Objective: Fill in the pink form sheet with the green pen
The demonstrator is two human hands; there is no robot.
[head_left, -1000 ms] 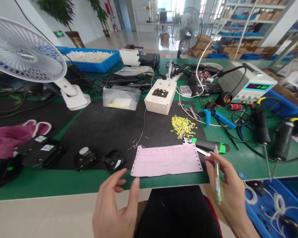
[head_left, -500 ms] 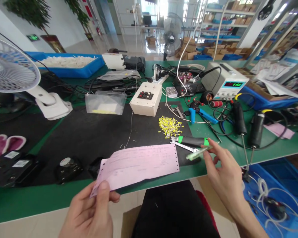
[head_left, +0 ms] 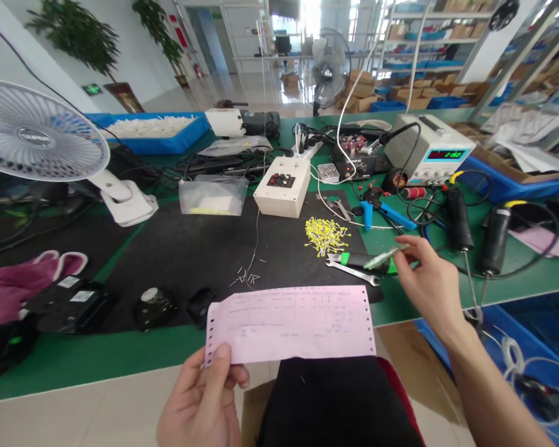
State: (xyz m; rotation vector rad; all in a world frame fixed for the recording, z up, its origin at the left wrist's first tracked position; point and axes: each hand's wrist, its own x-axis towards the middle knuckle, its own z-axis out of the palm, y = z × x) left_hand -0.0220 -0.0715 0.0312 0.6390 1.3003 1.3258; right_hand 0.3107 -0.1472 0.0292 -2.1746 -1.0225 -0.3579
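Observation:
My left hand [head_left: 209,391] pinches the left edge of a pink printed form [head_left: 289,323] with punched holes along both sides. The sheet spans the bench's front edge, its print too blurred to read. Above the right part of the bench, my right hand [head_left: 426,273] grips a thin, pale green, see-through strip [head_left: 381,256] between thumb and fingers; its exact kind I cannot make out. Below and beside the strip lie an open-end wrench [head_left: 354,273] and a black-and-green handled tool [head_left: 349,259]. A heap of small yellow-headed parts with metal leads [head_left: 325,236] rests behind them.
A cream switch box [head_left: 282,186] and a clear plastic tray [head_left: 214,197] stand farther back. Soldering irons [head_left: 459,217] hang at the right, near a power supply [head_left: 431,149]. A white fan [head_left: 41,136] and black housings [head_left: 72,301] occupy the left.
The pink form has swung flatter toward me and shifted right with my left hand. My right hand, still holding the strip, is slightly higher and farther right. The camera view has turned a little left.

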